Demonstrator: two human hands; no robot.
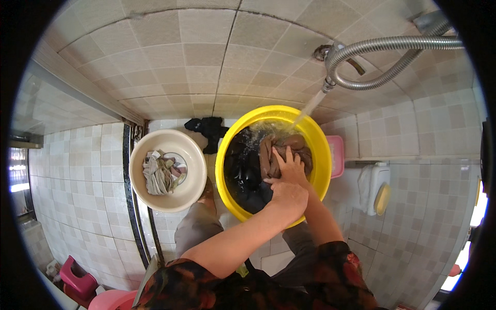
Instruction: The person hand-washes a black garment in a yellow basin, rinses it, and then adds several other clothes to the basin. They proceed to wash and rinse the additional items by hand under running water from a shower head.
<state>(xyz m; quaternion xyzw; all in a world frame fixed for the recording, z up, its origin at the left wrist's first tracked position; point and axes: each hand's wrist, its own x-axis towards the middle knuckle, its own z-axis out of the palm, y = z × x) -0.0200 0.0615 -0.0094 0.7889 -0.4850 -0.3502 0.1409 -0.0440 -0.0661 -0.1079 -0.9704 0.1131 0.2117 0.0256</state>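
A yellow plastic tub (324, 182) stands before me, holding dark water and wet cloth. My right hand (291, 168) presses on a bundle of brown cloth (266, 155) in it, with fingers spread. Over the right wrist crosses my left hand (288, 197), bent downward; most of its fingers are hidden, so its grip is unclear. Black cloth (242, 166) fills the tub's left side, partly under water. From the end of a fitting below the wall tap (332, 54), a stream of water (308, 108) pours into the tub's back right, splashing and foaming.
Left of the tub is a cream basin (168, 204) with crumpled greyish cloth (157, 176). Black cloth (211, 130) lies on the floor near the wall. A flexible metal hose (387, 44) loops at upper right. A pink container (336, 157) sits right of the tub; a door track (141, 224) runs left.
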